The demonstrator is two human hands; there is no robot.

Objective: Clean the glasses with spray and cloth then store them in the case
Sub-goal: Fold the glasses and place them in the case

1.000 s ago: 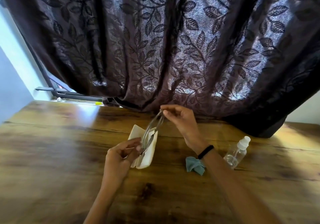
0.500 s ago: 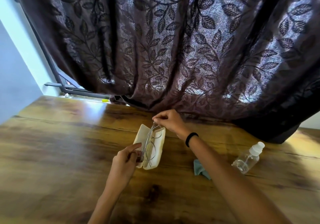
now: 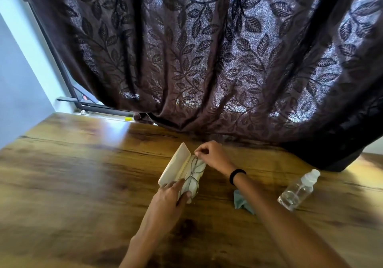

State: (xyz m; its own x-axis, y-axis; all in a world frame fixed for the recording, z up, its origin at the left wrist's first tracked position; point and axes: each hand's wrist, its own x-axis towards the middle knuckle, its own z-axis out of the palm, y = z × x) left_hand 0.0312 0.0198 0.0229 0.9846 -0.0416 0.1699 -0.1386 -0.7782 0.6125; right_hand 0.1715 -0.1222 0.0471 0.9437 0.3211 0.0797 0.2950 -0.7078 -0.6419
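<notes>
Cream case (image 3: 176, 169) open mid-frame, glasses (image 3: 193, 174) now lowered inside; left hand (image 3: 167, 200) fingers grip case, right hand (image 3: 211, 155) pinches frame.

Table (image 3: 72, 184) left of case (image 3: 176, 168) lies bare; bottle (image 3: 298, 191) stands right.

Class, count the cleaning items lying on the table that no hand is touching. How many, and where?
2. The clear spray bottle lies tilted at the right; the blue cloth sits crumpled beside it, partly hidden behind the right forearm. More could be hidden there.
</notes>
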